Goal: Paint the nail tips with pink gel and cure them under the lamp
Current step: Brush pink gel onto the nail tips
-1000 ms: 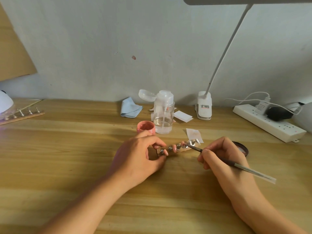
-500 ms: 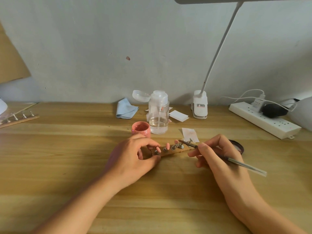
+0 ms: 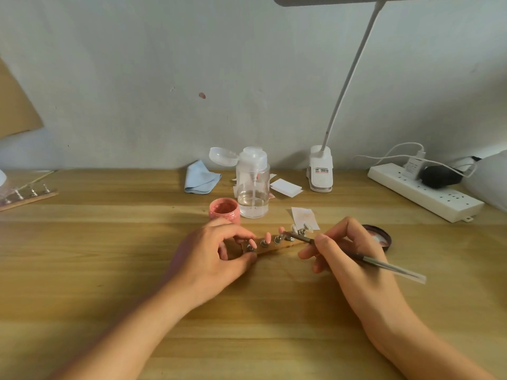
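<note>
Holds as before: pinches wooden strip [image 3: 274, 249] with left hand [image 3: 216, 259], grips brush [image 3: 384, 266] with right hand [image 3: 354, 259]. Keeps bristles at 10 o'clock from grip, at third pink nail tip [image 3: 281, 230].

Your left hand [image 3: 216, 253] pinches the wooden strip [image 3: 272, 249] at one end; pink nail tips [image 3: 267, 237] stand on it. Your right hand [image 3: 349, 255] holds the brush [image 3: 381, 265], bristles at the strip. Open pink jar [image 3: 223, 211] behind.

The table [image 3: 109, 270] is honey-yellow wood with long paler and darker grain bands. The gel jar [image 3: 223, 211] is pink. On the brown wooden strip [image 3: 271, 250], the left nail tips [image 3: 267, 237] are pink and the right ones whitish-clear. The brush [image 3: 384, 266] shades from dark to silver. Far back are a pale blue cloth [image 3: 201, 178], a clear, white-capped bottle [image 3: 253, 187], and a white power strip [image 3: 428, 196] with a black plug [image 3: 439, 176].
</note>
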